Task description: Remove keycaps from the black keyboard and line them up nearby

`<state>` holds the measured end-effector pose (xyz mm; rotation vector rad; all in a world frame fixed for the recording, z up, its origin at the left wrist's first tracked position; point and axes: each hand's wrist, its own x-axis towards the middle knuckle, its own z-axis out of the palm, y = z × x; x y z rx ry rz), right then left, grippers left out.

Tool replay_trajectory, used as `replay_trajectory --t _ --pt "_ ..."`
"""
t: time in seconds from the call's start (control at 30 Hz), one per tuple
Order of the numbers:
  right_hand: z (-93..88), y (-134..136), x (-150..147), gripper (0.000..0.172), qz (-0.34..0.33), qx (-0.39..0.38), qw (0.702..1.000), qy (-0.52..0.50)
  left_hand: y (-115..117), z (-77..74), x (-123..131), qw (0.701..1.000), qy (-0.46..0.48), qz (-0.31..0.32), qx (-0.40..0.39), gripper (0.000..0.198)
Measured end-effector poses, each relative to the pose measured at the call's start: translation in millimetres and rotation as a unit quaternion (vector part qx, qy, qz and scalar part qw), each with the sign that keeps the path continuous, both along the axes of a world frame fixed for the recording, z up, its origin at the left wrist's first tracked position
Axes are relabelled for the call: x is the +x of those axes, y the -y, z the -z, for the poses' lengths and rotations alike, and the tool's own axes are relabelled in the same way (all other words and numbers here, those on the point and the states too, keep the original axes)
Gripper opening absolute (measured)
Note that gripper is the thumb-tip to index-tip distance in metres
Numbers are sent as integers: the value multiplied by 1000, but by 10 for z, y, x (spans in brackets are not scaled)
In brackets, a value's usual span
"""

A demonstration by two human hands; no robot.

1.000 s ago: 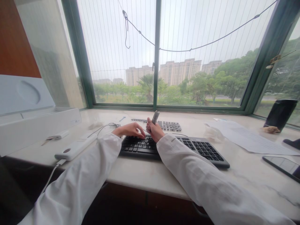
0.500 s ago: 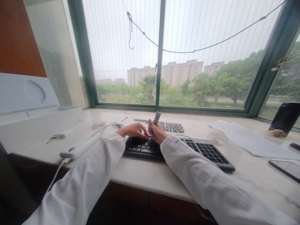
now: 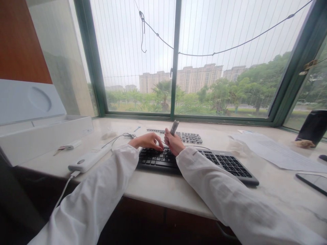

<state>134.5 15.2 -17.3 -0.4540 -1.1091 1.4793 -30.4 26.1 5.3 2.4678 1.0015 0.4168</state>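
A black keyboard (image 3: pixel 159 163) lies before me on the windowsill counter, its right-hand part showing a grid of open key sockets (image 3: pixel 231 165). My right hand (image 3: pixel 175 144) is closed around a dark grey, stick-like tool (image 3: pixel 174 127) whose upper end sticks out above the fist; its lower end is hidden, pointing toward the keys. My left hand (image 3: pixel 150 140) is bent over the keyboard's middle, thumb and fingertips drawn together at the keys beside the right hand. Whatever is between them is too small to tell. Behind the hands, loose black keycaps (image 3: pixel 191 137) lie in rows.
At left stand an open white box (image 3: pixel 48 136) and a white power bank (image 3: pixel 89 160) with a cable. Paper sheets (image 3: pixel 276 151), a phone (image 3: pixel 313 182) and a black upright object (image 3: pixel 312 128) are on the right. A window (image 3: pixel 173 85) rises behind the counter.
The whole view has shifted slightly, with things appearing a little further right. Both hands keep nearly the same pose at the keyboard, and the tool is still in my right hand.
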Motion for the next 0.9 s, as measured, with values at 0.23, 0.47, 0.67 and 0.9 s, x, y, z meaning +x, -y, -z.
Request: replay_trajectory --t 0.23,0.47,0.67,0.9 --pt "-5 56 -72 45 43 -17 997 60 -57 62 -21 1000 3 -11 -14 42" --pt "44 -168 -152 39 152 -112 977 98 -25 24 -7 999 2 -24 -30 42" --pt "82 -136 -203 32 207 -1 953 220 -18 22 1 998 10 -42 -42 40" --pt "95 -38 -246 31 242 61 928 276 -36 54 -15 998 15 -51 -45 39"
